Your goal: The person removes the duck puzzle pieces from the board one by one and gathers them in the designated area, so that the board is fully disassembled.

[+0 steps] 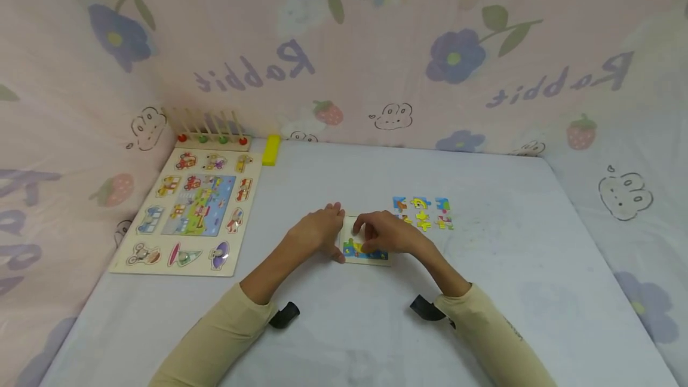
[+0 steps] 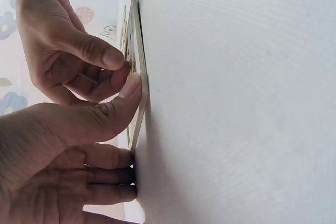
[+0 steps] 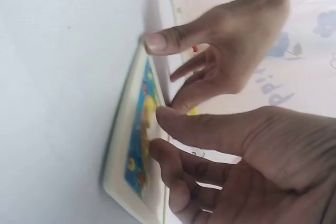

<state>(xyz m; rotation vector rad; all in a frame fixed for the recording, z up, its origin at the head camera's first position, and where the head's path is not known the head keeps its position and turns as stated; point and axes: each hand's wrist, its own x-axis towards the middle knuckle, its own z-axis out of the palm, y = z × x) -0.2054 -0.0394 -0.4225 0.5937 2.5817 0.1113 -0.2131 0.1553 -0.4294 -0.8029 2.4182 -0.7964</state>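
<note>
A small square puzzle board (image 1: 366, 260) with a pale frame lies on the table, its near part filled with blue, green and yellow pieces (image 3: 135, 153). My left hand (image 1: 317, 229) is at the board's left side, thumb (image 2: 131, 90) at the near-left corner and fairly straight fingers along the edge. Over the board, my right hand (image 1: 388, 233) has its fingers curled, with thumb and index finger low around a yellow-orange puzzle piece (image 3: 147, 121). Its fingertips partly hide that piece in the head view.
Several loose puzzle pieces (image 1: 423, 203) lie in rows just right of the board. To the left lies a large picture puzzle board (image 1: 156, 196). Behind it stand a peg rack (image 1: 212, 141) with red and green beads and a yellow block (image 1: 271, 150). Patterned cloth (image 1: 371, 64) borders the table.
</note>
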